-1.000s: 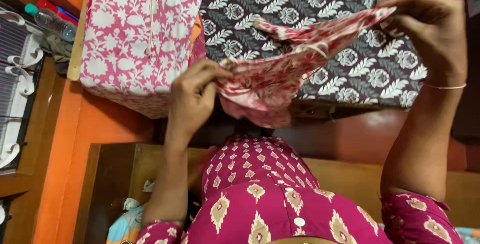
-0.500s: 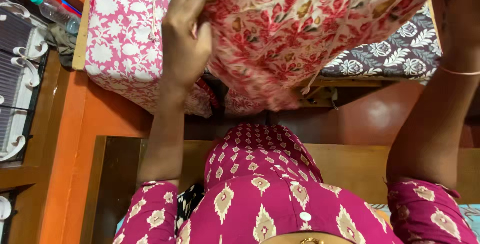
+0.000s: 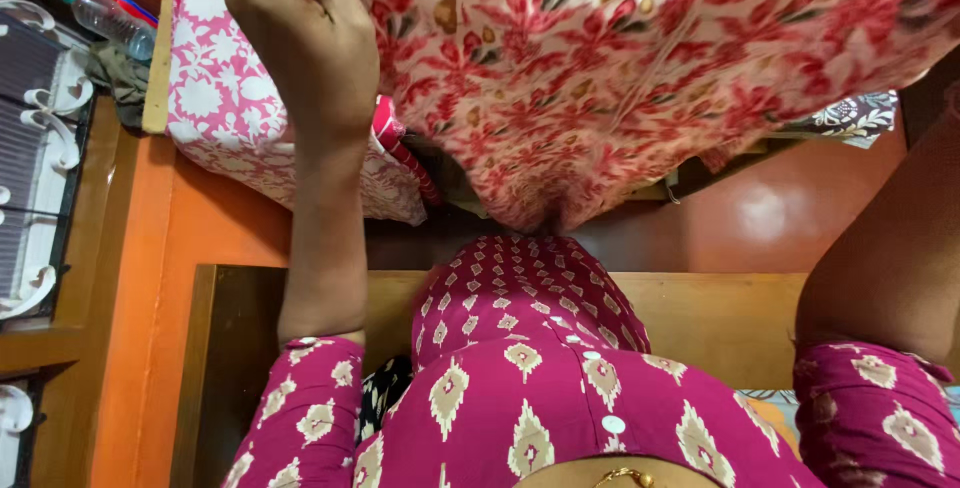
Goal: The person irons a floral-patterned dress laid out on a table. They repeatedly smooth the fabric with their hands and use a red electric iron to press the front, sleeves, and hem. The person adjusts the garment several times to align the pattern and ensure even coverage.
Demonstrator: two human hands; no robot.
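Note:
A cream garment with red flowers (image 3: 640,58) is spread wide across the top of the view and hangs down toward my chest. My left hand (image 3: 300,38) is raised at the upper left, its fingers closed on the garment's left edge. Of my right arm only the forearm (image 3: 890,248) shows at the right; the hand itself is beyond the frame's top edge, behind the cloth. I wear a magenta patterned top (image 3: 530,388).
A pink-and-white floral cloth (image 3: 215,98) lies on the bed at the left, and a corner of the dark leaf-print sheet (image 3: 850,113) shows at the right. A plastic bottle (image 3: 100,18) lies by a window grille (image 3: 30,148). A wooden frame (image 3: 720,318) runs below.
The garment went from a bunched strip to a wide spread sheet lifted closer to the camera. Both hands rose and moved apart; my right hand left the frame.

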